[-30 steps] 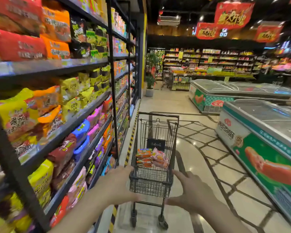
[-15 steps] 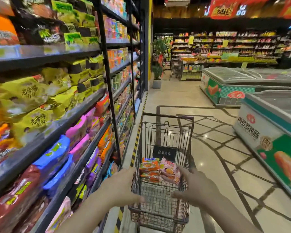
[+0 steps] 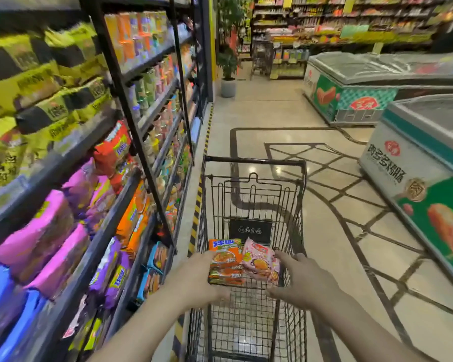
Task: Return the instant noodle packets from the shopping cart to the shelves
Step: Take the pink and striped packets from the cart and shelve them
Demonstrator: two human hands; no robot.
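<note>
Head view: a black wire cart (image 3: 254, 194) is seen from above in a shop aisle, close beside black shelves (image 3: 131, 118) on the left. Two noodle packets lie in the cart's basket, toward its far end, below a small black sign (image 3: 250, 229). The orange packet (image 3: 226, 261) is on the left and appears to sit on top of more of the same kind; the pink packet (image 3: 261, 261) touches it on the right, tilted. The left hand (image 3: 196, 279) is reached into the cart at the orange packet's left edge, with fingers loosely spread; whether the packet is gripped cannot be told. The right hand (image 3: 302, 278) is held at the pink packet's right edge, fingers spread and fairly straight, the fingertips at or just beside the wrapper. The shelves are filled with yellow, pink, purple, blue and orange packs, blurred. Two chest freezers (image 3: 413, 152) stand on the tiled floor (image 3: 272, 113) at the right, well apart from the cart.
</note>
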